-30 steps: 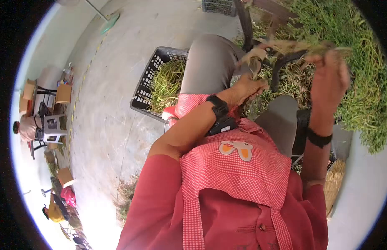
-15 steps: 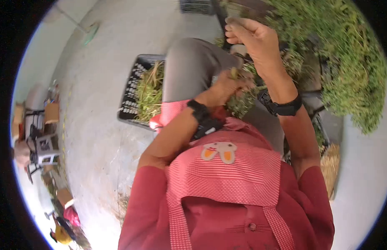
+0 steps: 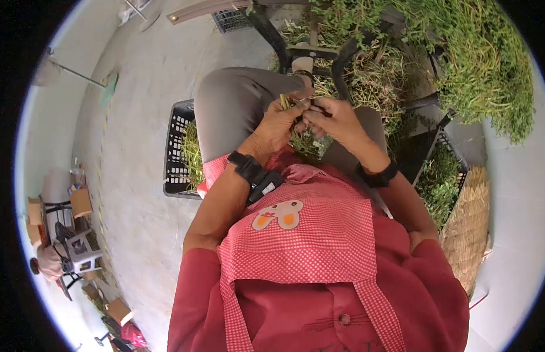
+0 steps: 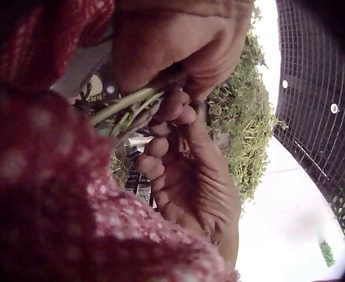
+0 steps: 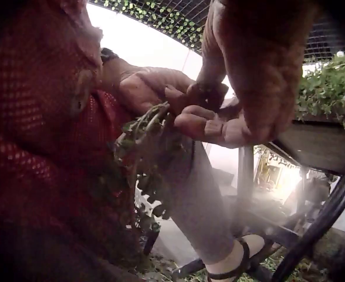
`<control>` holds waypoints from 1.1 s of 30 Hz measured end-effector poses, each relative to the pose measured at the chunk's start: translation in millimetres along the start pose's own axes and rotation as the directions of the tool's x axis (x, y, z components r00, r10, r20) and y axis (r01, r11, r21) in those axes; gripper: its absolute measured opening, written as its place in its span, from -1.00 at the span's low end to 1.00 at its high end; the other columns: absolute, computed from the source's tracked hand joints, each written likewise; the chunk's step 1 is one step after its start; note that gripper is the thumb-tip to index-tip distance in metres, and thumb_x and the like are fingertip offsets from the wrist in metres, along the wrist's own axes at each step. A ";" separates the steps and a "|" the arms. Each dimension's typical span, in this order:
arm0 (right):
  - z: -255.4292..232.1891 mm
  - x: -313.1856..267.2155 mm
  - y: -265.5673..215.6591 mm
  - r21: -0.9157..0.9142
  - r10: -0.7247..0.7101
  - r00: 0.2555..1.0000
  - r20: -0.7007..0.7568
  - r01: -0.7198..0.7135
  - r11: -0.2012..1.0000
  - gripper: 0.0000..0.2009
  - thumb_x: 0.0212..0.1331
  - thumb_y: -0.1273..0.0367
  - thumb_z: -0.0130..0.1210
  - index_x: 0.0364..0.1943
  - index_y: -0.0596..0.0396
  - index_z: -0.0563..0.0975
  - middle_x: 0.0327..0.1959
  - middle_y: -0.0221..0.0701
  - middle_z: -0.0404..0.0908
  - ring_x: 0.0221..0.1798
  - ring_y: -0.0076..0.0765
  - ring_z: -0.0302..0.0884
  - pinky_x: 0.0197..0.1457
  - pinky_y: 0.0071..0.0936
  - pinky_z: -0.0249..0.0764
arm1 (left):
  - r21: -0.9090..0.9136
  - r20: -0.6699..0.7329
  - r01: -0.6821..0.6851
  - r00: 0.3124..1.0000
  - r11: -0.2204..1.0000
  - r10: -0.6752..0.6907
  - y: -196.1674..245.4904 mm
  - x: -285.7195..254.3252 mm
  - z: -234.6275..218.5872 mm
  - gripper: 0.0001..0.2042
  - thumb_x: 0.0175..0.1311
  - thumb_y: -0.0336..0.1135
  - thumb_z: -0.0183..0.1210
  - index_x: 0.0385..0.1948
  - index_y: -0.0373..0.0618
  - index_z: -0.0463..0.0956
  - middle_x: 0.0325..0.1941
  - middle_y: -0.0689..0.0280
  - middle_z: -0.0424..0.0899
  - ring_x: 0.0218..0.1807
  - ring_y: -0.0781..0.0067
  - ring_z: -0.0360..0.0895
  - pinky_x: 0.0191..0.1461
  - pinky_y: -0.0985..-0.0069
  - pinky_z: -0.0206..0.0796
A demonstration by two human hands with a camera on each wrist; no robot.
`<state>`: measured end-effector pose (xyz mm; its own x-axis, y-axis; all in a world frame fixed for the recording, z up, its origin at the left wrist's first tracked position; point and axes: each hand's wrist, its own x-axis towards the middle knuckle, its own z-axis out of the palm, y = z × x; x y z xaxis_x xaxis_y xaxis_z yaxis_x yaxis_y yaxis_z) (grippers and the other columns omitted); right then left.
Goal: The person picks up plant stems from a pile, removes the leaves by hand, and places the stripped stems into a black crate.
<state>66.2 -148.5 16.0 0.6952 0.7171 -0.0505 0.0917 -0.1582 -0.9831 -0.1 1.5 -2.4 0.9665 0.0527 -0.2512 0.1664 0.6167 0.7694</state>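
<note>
Both hands meet over the lap in the head view. My left hand [image 3: 276,126] grips a small bunch of green stems [image 4: 122,108] that pokes out beside its thumb. Leafy ends [image 5: 146,141] of the bunch hang below the hands in the right wrist view. My right hand [image 3: 341,122] has its thumb and fingers bent together, pinching at the bunch right against the left fingertips. The spot between the fingertips is mostly hidden. In the left wrist view the right palm [image 4: 199,182] faces the camera below the left hand.
A black crate [image 3: 177,146] of cut stems stands beside the left knee. Green plants [image 3: 478,70] are heaped at the right, with loose stalks [image 3: 378,76] under a dark frame [image 3: 343,61]. Another crate with greens [image 3: 439,176] and a straw mat [image 3: 469,217] lie right.
The right hand reached out right with stems, then was raised forward, and is now back against the left hand. The left hand keeps its greens near the lap. The head view has shifted.
</note>
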 end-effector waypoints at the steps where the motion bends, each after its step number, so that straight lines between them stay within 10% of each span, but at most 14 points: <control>1: 3.3 0.3 2.8 0.063 0.011 1.000 0.014 -0.012 0.998 -0.80 0.17 0.37 0.06 -0.20 0.22 0.54 -0.53 -0.43 0.57 -0.57 -0.61 0.47 -0.53 -0.63 0.45 | 0.003 0.029 -0.002 1.000 1.000 0.002 2.4 -1.2 0.0 -0.75 0.25 -0.37 0.09 -0.05 -0.16 0.41 -0.32 0.31 0.59 -0.45 0.61 0.44 -0.50 0.70 0.25; 11: -17.2 5.2 -63.4 0.119 -0.144 0.957 -0.252 0.178 0.977 -0.80 0.18 0.44 0.00 -0.16 0.23 0.52 -0.56 -0.37 0.54 -0.63 -0.58 0.47 -0.59 -0.60 0.46 | -0.148 -0.027 0.007 1.000 0.989 -0.011 10.6 -0.3 -1.1 -0.78 0.34 -0.19 -0.05 -0.17 -0.11 0.43 -0.23 0.30 0.59 -0.36 0.54 0.45 -0.42 0.64 0.29; 16: 44.6 44.7 -120.6 0.265 -0.253 0.964 -0.078 0.265 0.927 -0.65 0.16 0.34 0.05 -0.04 0.31 0.43 -0.39 -0.24 0.61 -0.53 -0.50 0.51 -0.45 -0.58 0.47 | -0.132 -0.042 0.010 0.999 0.991 -0.016 5.3 2.0 0.8 -0.75 0.37 -0.17 -0.11 -0.17 -0.12 0.43 -0.24 0.29 0.59 -0.35 0.53 0.46 -0.39 0.61 0.32; 18: 61.6 59.1 -115.0 -0.193 -0.559 0.829 -0.011 0.547 0.815 -0.60 0.14 0.28 0.09 0.00 0.28 0.42 -0.39 -0.30 0.61 -0.41 -0.49 0.53 -0.34 -0.58 0.47 | -0.129 -0.088 -0.046 0.995 0.991 0.035 3.1 3.7 0.3 -0.68 0.38 -0.12 -0.17 -0.14 -0.19 0.42 -0.30 0.27 0.59 -0.37 0.51 0.46 -0.39 0.61 0.30; 29: 17.2 -14.6 6.9 0.122 -0.093 0.994 0.052 0.086 0.989 -0.68 0.11 0.21 0.11 -0.27 0.24 0.51 -0.51 -0.46 0.51 -0.45 -0.59 0.37 -0.38 -0.54 0.37 | -0.364 0.100 -0.030 0.992 0.931 0.071 12.8 2.1 -7.2 -0.56 0.39 -0.08 -0.24 -0.03 -0.34 0.34 -0.31 0.16 0.55 -0.39 0.40 0.45 -0.40 0.57 0.33; 33: 22.3 -11.1 20.8 -0.125 -0.123 0.992 0.016 0.124 0.984 -0.73 0.06 0.26 0.15 -0.33 0.24 0.54 -0.65 -0.33 0.45 -0.54 -0.60 0.31 -0.45 -0.48 0.34 | -0.331 0.028 -0.065 0.996 0.941 0.079 15.8 2.3 -3.6 -0.56 0.38 -0.07 -0.22 -0.01 -0.33 0.33 -0.16 0.12 0.54 -0.13 0.29 0.48 -0.06 0.46 0.39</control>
<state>44.5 -144.6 -7.9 0.6671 0.7418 0.0677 0.2653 -0.1517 -0.9522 4.1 14.2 7.1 0.9817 0.0794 -0.1732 0.0287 0.8369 0.5466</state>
